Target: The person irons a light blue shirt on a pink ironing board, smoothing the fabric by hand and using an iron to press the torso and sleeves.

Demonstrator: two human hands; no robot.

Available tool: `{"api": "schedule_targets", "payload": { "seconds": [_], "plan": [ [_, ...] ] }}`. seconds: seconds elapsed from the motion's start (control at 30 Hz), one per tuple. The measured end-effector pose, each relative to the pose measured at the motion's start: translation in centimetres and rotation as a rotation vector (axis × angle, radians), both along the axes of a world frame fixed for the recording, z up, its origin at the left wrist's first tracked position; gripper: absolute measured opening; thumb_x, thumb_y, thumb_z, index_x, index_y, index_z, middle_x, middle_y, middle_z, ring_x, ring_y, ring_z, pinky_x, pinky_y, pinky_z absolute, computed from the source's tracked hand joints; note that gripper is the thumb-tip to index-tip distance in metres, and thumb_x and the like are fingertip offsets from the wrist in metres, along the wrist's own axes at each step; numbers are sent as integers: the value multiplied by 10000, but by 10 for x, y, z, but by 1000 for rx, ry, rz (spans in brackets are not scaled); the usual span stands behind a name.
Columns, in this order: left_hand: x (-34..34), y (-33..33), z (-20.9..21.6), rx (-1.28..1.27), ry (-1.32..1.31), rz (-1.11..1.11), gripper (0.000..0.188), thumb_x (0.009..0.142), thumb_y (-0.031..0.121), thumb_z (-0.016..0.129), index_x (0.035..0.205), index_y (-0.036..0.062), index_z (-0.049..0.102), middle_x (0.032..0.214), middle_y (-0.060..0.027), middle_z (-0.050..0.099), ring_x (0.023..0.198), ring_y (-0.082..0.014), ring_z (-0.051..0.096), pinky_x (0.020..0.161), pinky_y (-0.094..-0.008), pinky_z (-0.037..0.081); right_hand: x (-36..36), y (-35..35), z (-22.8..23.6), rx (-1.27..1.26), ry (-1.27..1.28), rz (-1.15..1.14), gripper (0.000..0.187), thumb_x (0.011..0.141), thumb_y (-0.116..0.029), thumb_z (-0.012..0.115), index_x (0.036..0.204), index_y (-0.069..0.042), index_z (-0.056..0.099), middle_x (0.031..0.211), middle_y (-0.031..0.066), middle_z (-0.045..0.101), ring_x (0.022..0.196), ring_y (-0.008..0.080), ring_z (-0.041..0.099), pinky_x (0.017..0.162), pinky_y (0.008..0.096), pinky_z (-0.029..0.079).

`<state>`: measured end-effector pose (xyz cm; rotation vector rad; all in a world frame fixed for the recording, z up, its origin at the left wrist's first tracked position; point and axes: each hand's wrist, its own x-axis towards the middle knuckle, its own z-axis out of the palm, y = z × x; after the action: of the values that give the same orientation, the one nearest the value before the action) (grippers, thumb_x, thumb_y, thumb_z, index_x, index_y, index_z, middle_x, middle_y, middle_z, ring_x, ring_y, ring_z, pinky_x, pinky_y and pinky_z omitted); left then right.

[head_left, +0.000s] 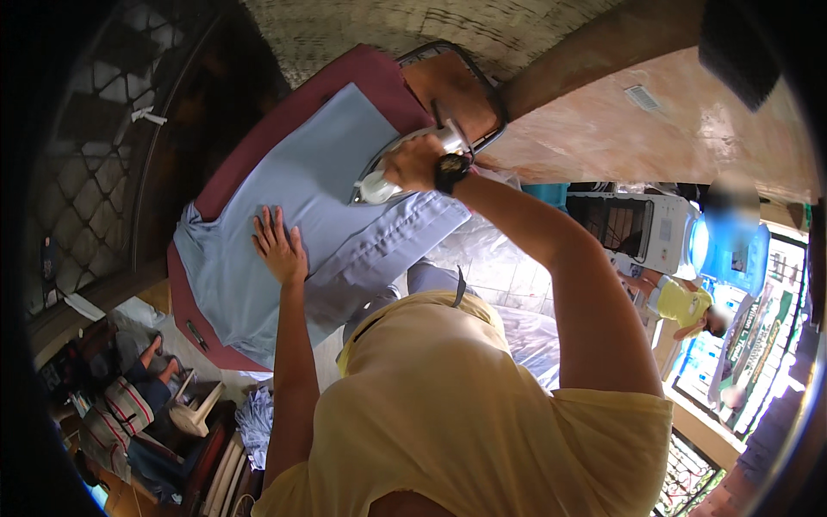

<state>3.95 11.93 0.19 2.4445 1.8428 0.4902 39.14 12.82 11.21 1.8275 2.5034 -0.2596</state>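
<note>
A light blue garment (319, 207) lies spread over a maroon padded ironing board (258, 142). My left hand (279, 246) rests flat on the cloth with its fingers apart, pressing it down near the board's lower part. My right hand (415, 162), with a dark wristwatch, grips the handle of a white clothes iron (383, 177) whose sole sits on the garment's upper right part. My yellow shirt fills the lower middle of the view.
A metal wire iron rest (469, 82) sits at the board's far end. White appliances (642, 228) stand to the right, with another person in yellow (685, 306) beyond. A seated person (129, 392) and stacked items are at lower left. Clear plastic sheeting (508, 284) lies under the board.
</note>
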Motion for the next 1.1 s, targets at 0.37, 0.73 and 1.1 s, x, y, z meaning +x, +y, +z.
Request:
{"api": "schedule_targets", "payload": {
  "seconds": [0.37,0.73,1.1],
  "plan": [
    [-8,-7,31,70,-293,-8,462,1016,312,465,1433,114,464,1554,-137,337,1443,-386,267,1170,-538,211,102,21,41,-330,498,-829,594,965,-572,384,1102,-96,710,923,197,724,938,336,710,822,456,557],
    [24,-100,63,-71,-404,-88,335,954,196,581,1258,55,590,1403,-142,494,1265,-344,467,1070,-452,364,203,108,-93,-11,403,-814,1044,775,-831,503,1229,106,577,917,240,698,849,342,707,678,439,558],
    [20,-204,61,-153,-557,287,286,884,150,692,1140,44,622,1128,-127,597,1016,-313,603,863,-391,492,156,68,-49,98,616,-845,861,808,-653,676,1313,24,510,1151,240,655,1000,324,678,820,382,558]
  ]
}}
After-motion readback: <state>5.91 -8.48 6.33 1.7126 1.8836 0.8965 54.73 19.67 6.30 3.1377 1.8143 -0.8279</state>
